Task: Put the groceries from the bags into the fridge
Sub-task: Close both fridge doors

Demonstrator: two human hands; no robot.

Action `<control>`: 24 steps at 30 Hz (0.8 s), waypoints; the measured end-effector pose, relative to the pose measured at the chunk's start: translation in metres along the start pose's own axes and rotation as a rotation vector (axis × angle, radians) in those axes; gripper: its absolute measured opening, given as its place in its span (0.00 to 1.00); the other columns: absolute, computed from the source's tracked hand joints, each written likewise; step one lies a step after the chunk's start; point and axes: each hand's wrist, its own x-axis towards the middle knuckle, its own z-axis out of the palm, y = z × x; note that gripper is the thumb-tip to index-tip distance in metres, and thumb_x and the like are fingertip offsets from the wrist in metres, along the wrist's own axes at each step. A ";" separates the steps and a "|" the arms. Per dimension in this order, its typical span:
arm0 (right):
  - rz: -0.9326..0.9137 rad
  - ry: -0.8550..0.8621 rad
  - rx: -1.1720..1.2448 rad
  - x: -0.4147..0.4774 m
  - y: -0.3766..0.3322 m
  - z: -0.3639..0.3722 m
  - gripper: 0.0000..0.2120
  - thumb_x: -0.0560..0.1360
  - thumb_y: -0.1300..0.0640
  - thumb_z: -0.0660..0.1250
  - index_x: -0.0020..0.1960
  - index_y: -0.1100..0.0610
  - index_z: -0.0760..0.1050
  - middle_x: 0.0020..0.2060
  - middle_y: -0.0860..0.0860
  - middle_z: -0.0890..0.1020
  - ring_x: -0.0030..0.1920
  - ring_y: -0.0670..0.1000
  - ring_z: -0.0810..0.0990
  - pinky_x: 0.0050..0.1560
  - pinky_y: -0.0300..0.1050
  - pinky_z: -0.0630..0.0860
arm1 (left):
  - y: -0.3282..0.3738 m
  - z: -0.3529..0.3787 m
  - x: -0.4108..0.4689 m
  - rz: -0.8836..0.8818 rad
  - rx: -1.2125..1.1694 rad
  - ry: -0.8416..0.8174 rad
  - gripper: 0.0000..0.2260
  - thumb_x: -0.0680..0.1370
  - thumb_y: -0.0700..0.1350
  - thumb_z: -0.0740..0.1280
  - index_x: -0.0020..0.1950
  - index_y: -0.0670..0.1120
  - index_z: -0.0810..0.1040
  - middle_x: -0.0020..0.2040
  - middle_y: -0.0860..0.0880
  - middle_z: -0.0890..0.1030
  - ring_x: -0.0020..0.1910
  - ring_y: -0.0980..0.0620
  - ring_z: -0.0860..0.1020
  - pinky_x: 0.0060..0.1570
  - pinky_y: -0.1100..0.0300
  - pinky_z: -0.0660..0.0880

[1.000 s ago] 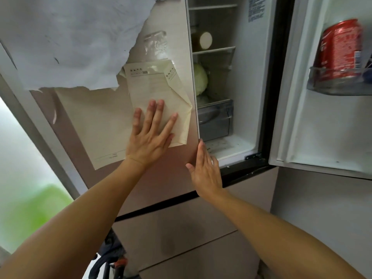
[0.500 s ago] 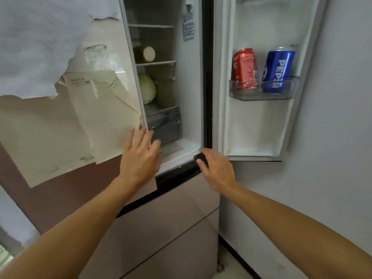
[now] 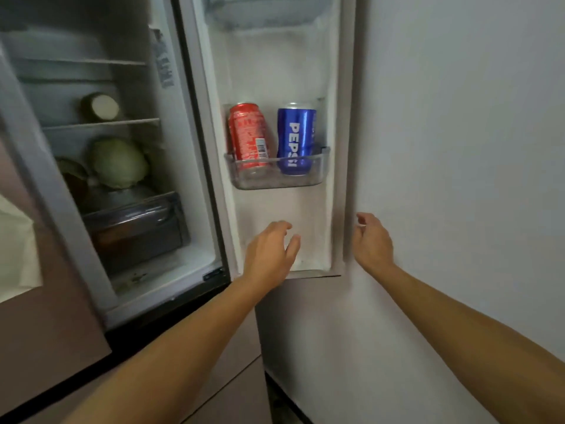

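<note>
- The left hand (image 3: 270,252) is empty, fingers loosely spread and slightly curled, in front of the lower inner panel of the open right fridge door (image 3: 284,215); whether it touches the panel is hard to tell.
- The right hand (image 3: 371,241) is also empty and half open, fingers curled, near the outer edge of that door, just beside the pale wall (image 3: 458,148) on the right.
- The clear door bin (image 3: 308,179) holds two upright cans side by side: a red can (image 3: 248,133) on the left and a blue Pepsi can (image 3: 295,136) on the right, apparently touching or nearly so.
- A second bin (image 3: 269,13) sits at the top of the door; its contents cannot be made out.
- The fridge (image 3: 171,166) stands open at left. On an upper shelf (image 3: 101,123) lies a round-cut vegetable (image 3: 101,107) with a pale face, possibly a radish or gourd; the blur leaves it uncertain.
- Below it a green cabbage (image 3: 117,162) rests on the cover of the dark crisper drawer (image 3: 134,228), with something darker just to its left.
- The floor of the compartment in front of the drawer is white, with a few specks.
- The left fridge door (image 3: 46,316) is brownish, seen at the near left edge, with pale paper (image 3: 15,249) on it.
- Lower drawer fronts (image 3: 232,393) of the same brown run beneath the arms.
- No grocery bags are in view.
</note>
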 end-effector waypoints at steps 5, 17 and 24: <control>0.034 -0.276 -0.057 0.038 0.038 0.015 0.19 0.79 0.63 0.55 0.68 0.57 0.72 0.62 0.58 0.78 0.61 0.60 0.76 0.62 0.51 0.73 | 0.051 0.042 0.066 -0.066 -0.083 0.003 0.19 0.81 0.57 0.56 0.64 0.45 0.70 0.54 0.46 0.79 0.50 0.46 0.79 0.49 0.52 0.77; 0.081 -0.426 0.213 0.045 0.064 0.026 0.17 0.77 0.57 0.55 0.59 0.48 0.77 0.51 0.51 0.83 0.49 0.55 0.82 0.49 0.59 0.80 | 0.066 0.039 0.062 -0.108 -0.028 0.019 0.10 0.81 0.49 0.60 0.54 0.42 0.72 0.44 0.45 0.79 0.41 0.48 0.78 0.46 0.51 0.79; 0.285 -0.429 0.512 0.006 0.009 0.025 0.16 0.83 0.53 0.52 0.61 0.58 0.75 0.57 0.60 0.80 0.53 0.58 0.79 0.57 0.59 0.77 | 0.048 -0.019 -0.006 -0.156 -0.140 0.003 0.11 0.81 0.50 0.60 0.61 0.46 0.71 0.49 0.49 0.79 0.42 0.56 0.76 0.41 0.66 0.74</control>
